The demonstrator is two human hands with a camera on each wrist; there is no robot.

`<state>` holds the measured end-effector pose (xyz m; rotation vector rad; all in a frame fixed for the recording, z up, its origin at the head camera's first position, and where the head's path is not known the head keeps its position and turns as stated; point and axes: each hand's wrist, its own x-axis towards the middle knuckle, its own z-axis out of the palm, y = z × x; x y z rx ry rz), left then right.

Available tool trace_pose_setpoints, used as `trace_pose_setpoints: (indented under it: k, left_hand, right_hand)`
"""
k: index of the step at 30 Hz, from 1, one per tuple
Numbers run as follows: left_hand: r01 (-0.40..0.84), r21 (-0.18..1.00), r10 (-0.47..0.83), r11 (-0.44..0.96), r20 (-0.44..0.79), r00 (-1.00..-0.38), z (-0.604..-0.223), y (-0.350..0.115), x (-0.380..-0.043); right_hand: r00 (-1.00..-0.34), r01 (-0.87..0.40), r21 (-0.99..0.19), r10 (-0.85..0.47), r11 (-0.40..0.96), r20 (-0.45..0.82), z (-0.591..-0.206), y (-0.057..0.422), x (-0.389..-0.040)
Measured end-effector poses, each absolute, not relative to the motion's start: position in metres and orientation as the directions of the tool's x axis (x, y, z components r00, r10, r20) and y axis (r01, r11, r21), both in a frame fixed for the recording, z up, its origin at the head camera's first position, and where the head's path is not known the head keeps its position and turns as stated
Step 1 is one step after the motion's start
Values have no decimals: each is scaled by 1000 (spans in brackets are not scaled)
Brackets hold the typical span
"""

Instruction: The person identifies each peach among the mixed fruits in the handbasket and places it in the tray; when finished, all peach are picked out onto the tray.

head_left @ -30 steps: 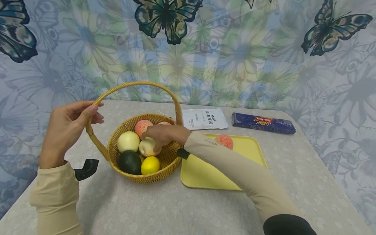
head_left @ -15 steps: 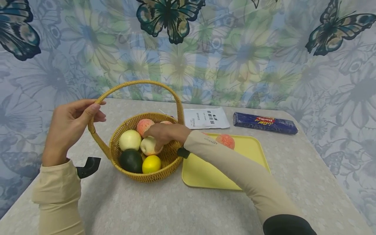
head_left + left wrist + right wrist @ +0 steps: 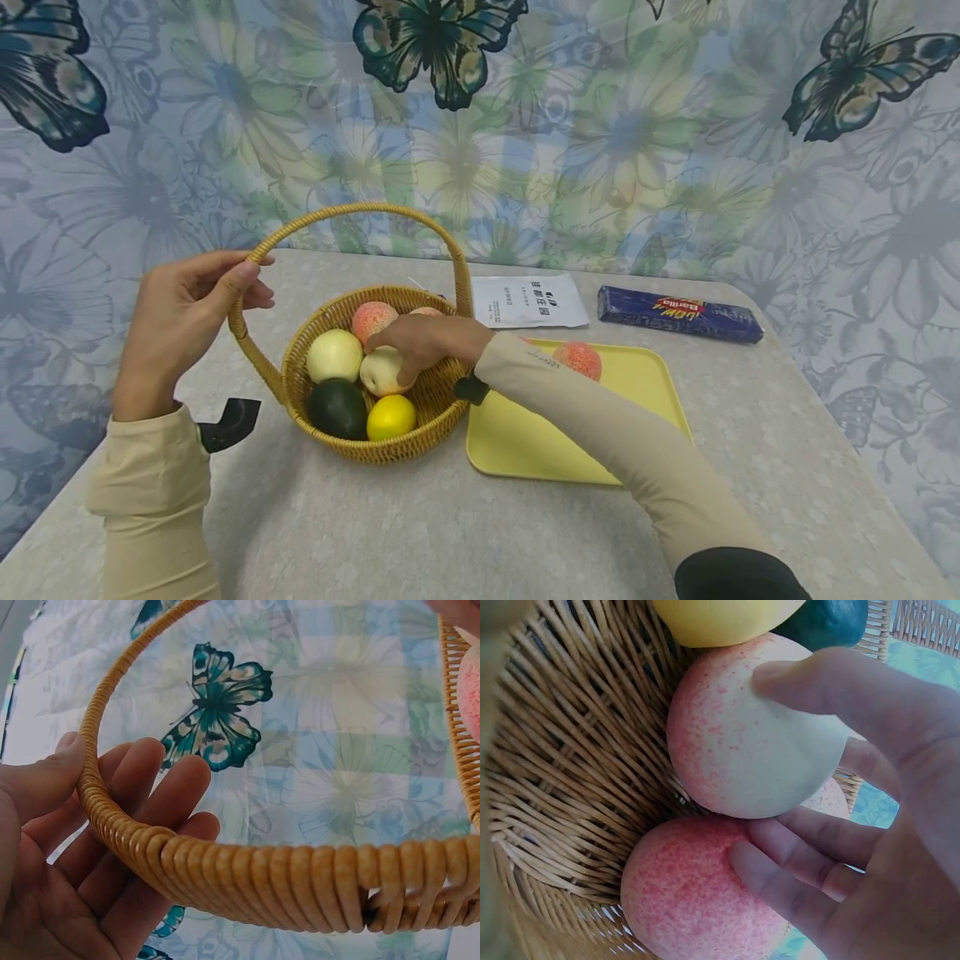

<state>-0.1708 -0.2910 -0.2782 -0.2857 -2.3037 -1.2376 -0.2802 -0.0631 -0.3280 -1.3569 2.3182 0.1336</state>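
Observation:
My left hand (image 3: 180,325) pinches the left side of the wicker basket's arched handle (image 3: 360,208) between thumb and fingers. Inside the basket (image 3: 382,452), my right hand (image 3: 431,342) grips a pale peach (image 3: 742,742) with red speckles, thumb on one side and fingers on the other. Two of those fingertips also touch a redder peach (image 3: 697,892) beside it. Around them lie a pinkish peach (image 3: 373,321), a pale yellow-green round fruit (image 3: 334,356), a dark green avocado-like fruit (image 3: 337,408) and a yellow lemon (image 3: 392,417). The right hand partly covers the peaches behind it.
Right of the basket is a yellow tray (image 3: 540,458) under my right forearm, with a reddish peach (image 3: 579,360) on it. A white printed packet (image 3: 528,302) and a dark blue Barilla package (image 3: 678,314) lie at the back. Behind the table hangs a butterfly-patterned curtain (image 3: 600,167).
The whole head view has shifted a little, so everything appears slightly further right and higher. Both hands keep their places on the handle and the peach.

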Motion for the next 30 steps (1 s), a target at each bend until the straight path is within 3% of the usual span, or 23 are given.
trace_pose_setpoints:
  k: [21, 30]
  left_hand:
    - [409, 710, -55, 574, 532, -845, -281, -288, -166]
    - [413, 707, -54, 575, 536, -842, -281, -287, -165]
  right_hand:
    - [-402, -803, -320, -853, 503, -334, -332, -55, -276]
    - [-404, -855, -211, -864, 474, -301, -333, -49, -276]
